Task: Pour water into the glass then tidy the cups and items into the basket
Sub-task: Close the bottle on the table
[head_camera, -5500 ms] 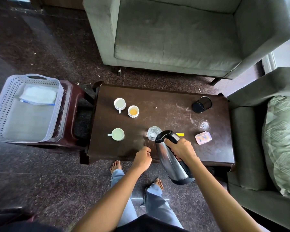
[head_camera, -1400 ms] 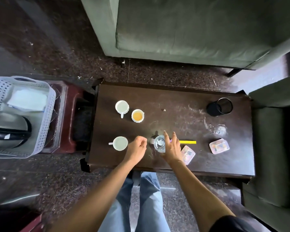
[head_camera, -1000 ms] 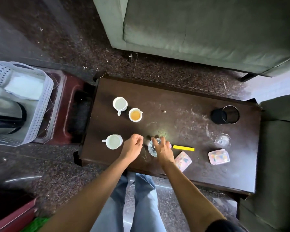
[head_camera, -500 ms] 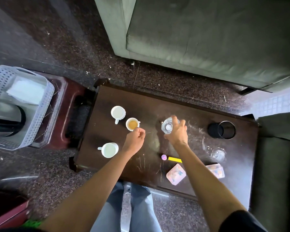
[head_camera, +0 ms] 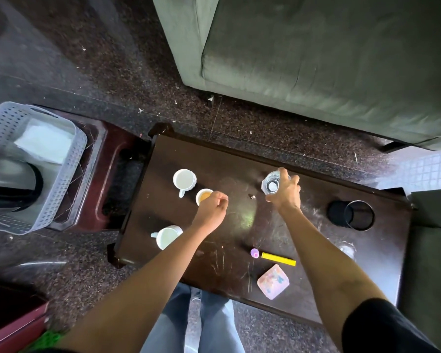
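My right hand [head_camera: 285, 194] grips the clear glass of water [head_camera: 271, 185] over the far middle of the dark wooden table [head_camera: 229, 159]. My left hand [head_camera: 212, 208] is closed in a loose fist with nothing in it, beside the small cup of amber liquid [head_camera: 203, 195]. A white mug [head_camera: 184, 180] stands behind that cup. Another white mug [head_camera: 166, 237] sits near the front left, partly under my left forearm. The grey perforated basket [head_camera: 61, 174] on the left stool holds the steel kettle [head_camera: 9, 183] and a white cloth [head_camera: 42, 142].
A black mesh pen holder [head_camera: 351, 215] lies on its side at the right. A pink box [head_camera: 273, 282], a yellow stick [head_camera: 278, 259] and a small purple cap [head_camera: 254, 253] lie near the front edge. A second clear glass [head_camera: 347, 250] shows past my right forearm. A green sofa [head_camera: 316, 52] stands behind.
The kettle went from my right hand into the basket. My right hand then took the glass from the front of the table and carried it to the far middle. My left fist moved beside the amber cup.
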{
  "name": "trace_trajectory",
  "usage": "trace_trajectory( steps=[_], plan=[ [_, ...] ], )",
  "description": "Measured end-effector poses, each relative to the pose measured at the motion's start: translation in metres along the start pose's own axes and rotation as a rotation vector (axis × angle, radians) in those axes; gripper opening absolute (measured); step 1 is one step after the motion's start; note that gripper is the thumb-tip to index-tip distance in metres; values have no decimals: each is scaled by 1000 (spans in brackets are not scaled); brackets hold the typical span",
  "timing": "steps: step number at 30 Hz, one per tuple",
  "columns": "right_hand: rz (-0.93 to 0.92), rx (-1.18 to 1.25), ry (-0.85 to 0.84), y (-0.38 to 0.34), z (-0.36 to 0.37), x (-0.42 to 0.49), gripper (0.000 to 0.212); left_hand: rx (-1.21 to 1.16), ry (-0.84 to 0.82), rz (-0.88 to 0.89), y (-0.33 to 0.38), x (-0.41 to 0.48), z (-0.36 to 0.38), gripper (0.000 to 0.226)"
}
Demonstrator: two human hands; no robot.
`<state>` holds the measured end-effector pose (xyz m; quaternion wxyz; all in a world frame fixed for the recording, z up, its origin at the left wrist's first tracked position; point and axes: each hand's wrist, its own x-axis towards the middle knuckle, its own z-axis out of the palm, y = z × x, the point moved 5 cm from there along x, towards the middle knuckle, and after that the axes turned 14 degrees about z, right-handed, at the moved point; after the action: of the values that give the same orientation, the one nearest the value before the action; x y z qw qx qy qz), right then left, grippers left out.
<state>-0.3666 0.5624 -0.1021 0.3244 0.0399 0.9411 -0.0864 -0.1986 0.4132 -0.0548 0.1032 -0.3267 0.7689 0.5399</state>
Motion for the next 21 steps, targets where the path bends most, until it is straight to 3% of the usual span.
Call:
trace_trajectory(
  steps=[8,11,14,17,21],
  plan=[
    [2,13,7,4,6,7,91,0,18,-8,-9,-1,-9,22],
    [24,-34,-3,2,7,3,103,16,32,-16,-15,-5,-19,21],
    [11,-132,128,-10,3,-10,110,0,56,-17,-17,-14,-35,21],
    [-132,-127,233,-44,1,-32,92,-25,114,-43,-29,-19,-57,20],
    [-342,-41,167,-111,12,-70,71,-108,193,-56,-39,-25,-92,20]
  ],
)
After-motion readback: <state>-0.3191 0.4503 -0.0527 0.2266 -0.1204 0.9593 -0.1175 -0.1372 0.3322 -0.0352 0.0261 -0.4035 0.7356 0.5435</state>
